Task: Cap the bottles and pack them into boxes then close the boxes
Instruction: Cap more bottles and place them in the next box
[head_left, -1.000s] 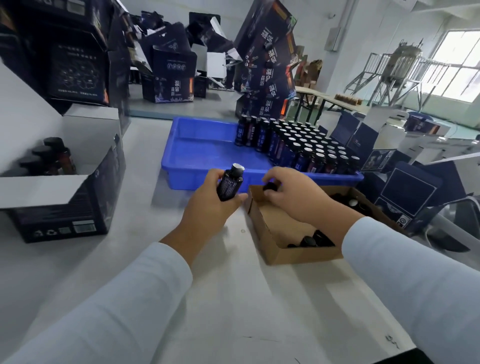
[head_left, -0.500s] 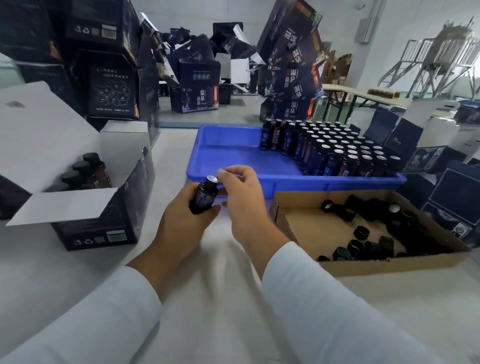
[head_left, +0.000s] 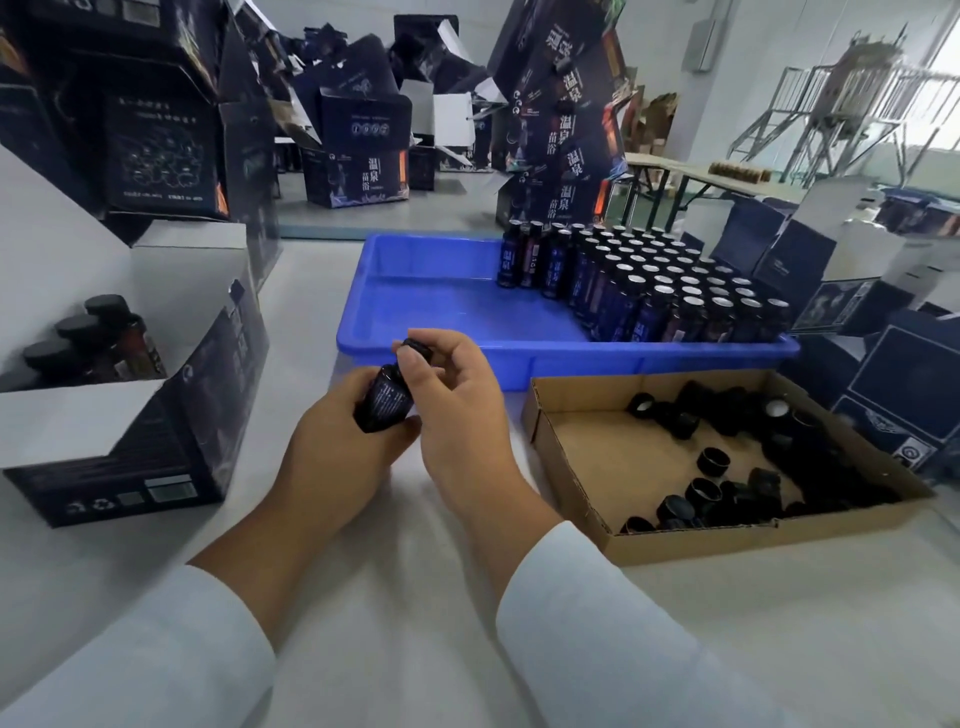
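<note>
Fingers of the right hand (head_left: 457, 395) pinch a black cap (head_left: 415, 349) onto the bottle (head_left: 385, 399), gripped in the left hand (head_left: 332, 441) above the table (head_left: 415, 623). Capping step; next, twist tight, then pack it into the open box (head_left: 156, 415).

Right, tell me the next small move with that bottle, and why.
Probably finish twisting the cap tight. The left hand grips the bottle, tilted, while the right hand pinches the black cap on its neck; whether it is fully seated cannot be told. Then it likely goes into the open box on the left, where capped bottles already stand.
</note>
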